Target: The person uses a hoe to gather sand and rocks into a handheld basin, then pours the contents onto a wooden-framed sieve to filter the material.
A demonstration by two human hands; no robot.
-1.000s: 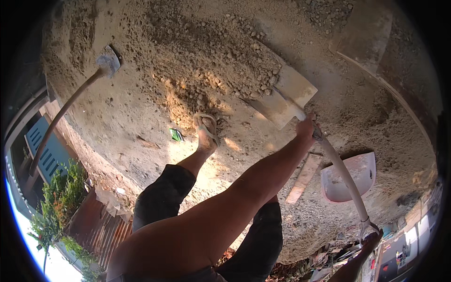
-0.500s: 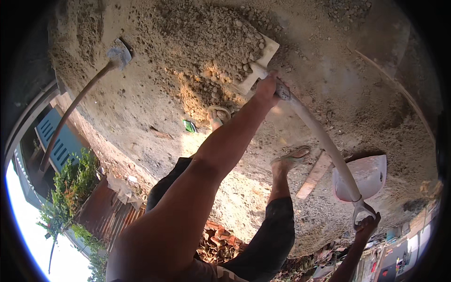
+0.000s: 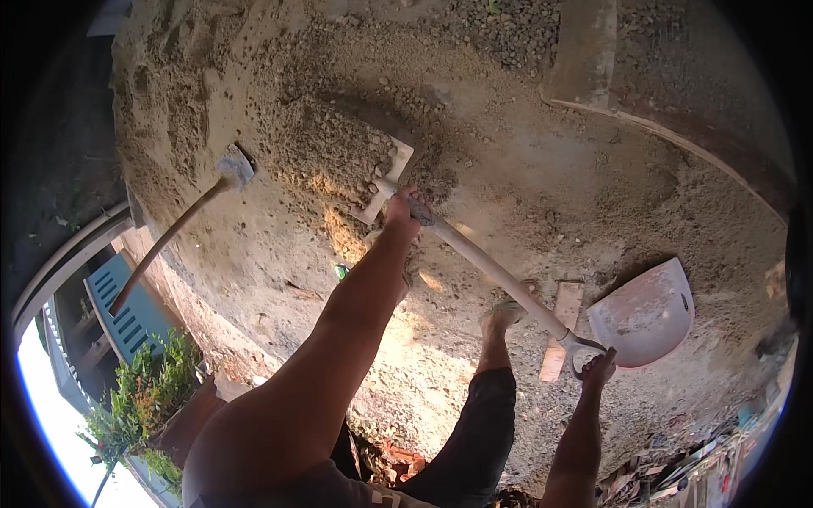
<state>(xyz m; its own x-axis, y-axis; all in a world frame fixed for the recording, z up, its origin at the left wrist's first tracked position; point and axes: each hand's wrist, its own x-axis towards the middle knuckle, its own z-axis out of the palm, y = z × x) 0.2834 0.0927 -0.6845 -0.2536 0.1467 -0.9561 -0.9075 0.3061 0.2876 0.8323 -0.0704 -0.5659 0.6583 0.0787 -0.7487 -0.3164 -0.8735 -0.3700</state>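
A long-handled shovel [image 3: 491, 269] slants across the middle, its pale blade [image 3: 395, 173] pushed against a mound of sandy gravel mix [image 3: 318, 135]. My left hand [image 3: 406, 210] is closed round the shaft just above the blade. Farther back, at lower right, my right hand [image 3: 598, 367] grips the D-shaped handle [image 3: 579, 349]. The blade's front part is hidden by the mix, so how deep it sits I cannot tell.
A hoe [image 3: 236, 168] with a long wooden handle lies to the left. Beside my right hand are a whitish plastic scoop-like pan [image 3: 648, 313] and a short wooden board [image 3: 562, 330]. A large flat panel [image 3: 677, 127] borders the far right. Leafy plants [image 3: 144, 381] stand at lower left.
The shovel has travelled left, its blade now farther into the mound. Both hands moved left with it. The whole view has also shifted, bringing more far ground and the panel in.
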